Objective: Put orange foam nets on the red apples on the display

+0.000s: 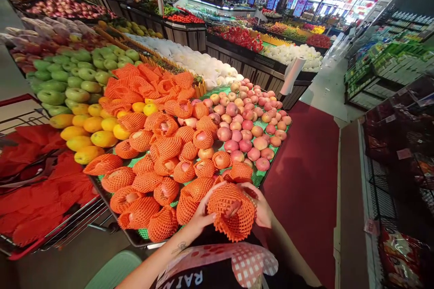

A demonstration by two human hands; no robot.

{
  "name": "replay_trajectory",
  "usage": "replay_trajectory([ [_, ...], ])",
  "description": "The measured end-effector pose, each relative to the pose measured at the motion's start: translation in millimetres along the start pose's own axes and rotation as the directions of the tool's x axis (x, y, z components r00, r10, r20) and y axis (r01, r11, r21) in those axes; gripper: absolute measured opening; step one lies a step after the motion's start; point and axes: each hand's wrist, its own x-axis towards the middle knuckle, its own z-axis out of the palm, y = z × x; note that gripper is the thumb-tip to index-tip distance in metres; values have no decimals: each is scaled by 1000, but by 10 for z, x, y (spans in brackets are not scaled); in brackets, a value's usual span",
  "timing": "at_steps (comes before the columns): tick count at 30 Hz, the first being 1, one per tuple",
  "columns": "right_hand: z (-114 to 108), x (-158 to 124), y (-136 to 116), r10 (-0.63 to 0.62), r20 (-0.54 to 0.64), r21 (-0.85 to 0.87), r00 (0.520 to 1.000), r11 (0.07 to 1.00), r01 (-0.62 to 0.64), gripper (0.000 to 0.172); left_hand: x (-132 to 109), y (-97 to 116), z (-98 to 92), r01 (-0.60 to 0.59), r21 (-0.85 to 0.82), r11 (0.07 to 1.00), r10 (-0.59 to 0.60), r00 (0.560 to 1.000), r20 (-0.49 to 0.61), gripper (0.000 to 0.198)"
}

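Observation:
An orange foam net sleeve (222,201) is held between my two hands at the near edge of the fruit display. Its wide mouth faces me, and part of a reddish apple (233,207) shows inside. My left hand (202,216) grips the sleeve's left side, with the thumb near the mouth. On the other side, my right hand (260,205) has its fingers wrapped on the netting. Just beyond lie several apples in orange sleeves (166,189), and bare pink-red apples (246,133) rest on a green mat to the right.
Loose orange sleeves (145,82) are heaped behind yellow fruit (93,124) and green apples (77,74). At the left stands a shopping cart (44,246) with red netting. A green stool (113,271) is below, and shelving (379,189) runs along the right.

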Motion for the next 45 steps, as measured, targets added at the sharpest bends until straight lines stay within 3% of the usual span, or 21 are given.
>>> replay_trajectory([
  [3, -100, 19, -37, 42, -5, 63, 999, 997, -42, 38, -24, -107, -40, 80, -81, 994, -90, 987, -132, 79],
  [5, -152, 33, -6, 107, 36, 179, 994, 978, -111, 39, -30, -190, -73, 123, -177, 977, -153, 974, -168, 63],
  [10, -159, 106, 259, 224, 183, 192, 957, 947, -258, 49, 21, -275, -114, 140, -350, 926, -171, 983, -60, 44],
  [15, -77, 283, 375, 63, -33, 192, 997, 980, -55, 49, 49, -320, -127, 156, -412, 898, -148, 988, 51, 41],
  [19, -3, 382, 330, -72, 68, -129, 995, 988, 80, 50, 16, -310, -146, 229, -359, 905, -195, 972, 128, 48],
  [21, 6, 367, 288, -139, 81, -253, 987, 955, 156, 52, 13, -257, -127, 254, -335, 907, -240, 967, 85, 51],
  [24, -44, 226, 196, -299, 22, -331, 954, 898, 289, 57, 35, -167, -9, 239, -320, 917, -281, 955, -92, 53],
  [27, -148, 5, 106, -401, 188, -360, 896, 821, 443, 71, 41, -153, 190, 241, -308, 920, -318, 919, -231, 64],
  [29, -221, -119, 83, -380, 356, -457, 854, 726, 514, 93, 6, -198, 317, 257, -270, 928, -327, 909, -257, 69],
  [31, -276, -191, 101, -310, 442, -594, 842, 603, 534, 114, -58, -256, 407, 269, -185, 945, -314, 907, -282, 64],
  [34, -295, -224, 167, -230, 450, -686, 863, 529, 499, 118, -168, -291, 477, 289, -25, 957, -280, 895, -347, 58],
  [37, -237, -251, 208, -204, 415, -670, 887, 591, 450, 107, -234, -215, 508, 303, 66, 951, -264, 903, -340, 62],
  [40, -171, -310, 228, -224, 336, -628, 915, 670, 395, 103, -231, -79, 507, 298, 121, 947, -265, 935, -234, 58],
  [43, -176, -381, 292, -296, 194, -511, 935, 784, 354, 93, -180, 38, 449, 296, 172, 940, -280, 954, -111, 54],
  [45, -228, -442, 353, -277, 57, -368, 959, 887, 279, 77, -140, 107, 376, 297, 205, 933, -291, 955, -56, 55],
])
